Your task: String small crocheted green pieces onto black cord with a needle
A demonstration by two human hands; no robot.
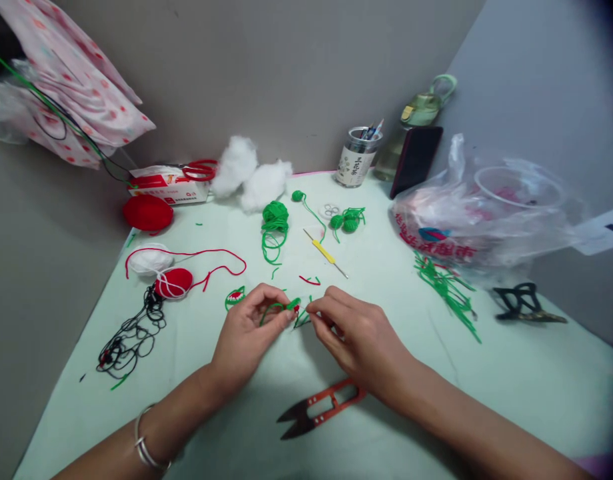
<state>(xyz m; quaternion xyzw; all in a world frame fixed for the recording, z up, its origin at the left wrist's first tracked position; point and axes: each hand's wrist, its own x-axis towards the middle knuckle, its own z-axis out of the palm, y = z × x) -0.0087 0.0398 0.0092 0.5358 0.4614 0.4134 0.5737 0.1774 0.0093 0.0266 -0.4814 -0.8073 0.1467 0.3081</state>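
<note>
My left hand [249,330] is closed in a pinch on a small green and red crocheted piece [293,305], with a green yarn strand looping over the fingers. Close beside it, thumb and fingertips of my right hand [361,333] are pinched together; what they hold, if anything, is too small to make out. Beyond my left knuckles lies another crocheted piece [235,297], green with red and white. Orange-handled thread snips [314,411] rest partly under my right wrist. A yellow-handled crochet hook [324,253] lies farther back.
Black yarn [131,340], a red yarn ball [174,283] and a white one [150,259] lie left. Green yarn [275,219] and stuffing [264,187] sit behind. At right are a plastic bag [466,213], green yarn scraps [449,293] and a hair claw [524,305].
</note>
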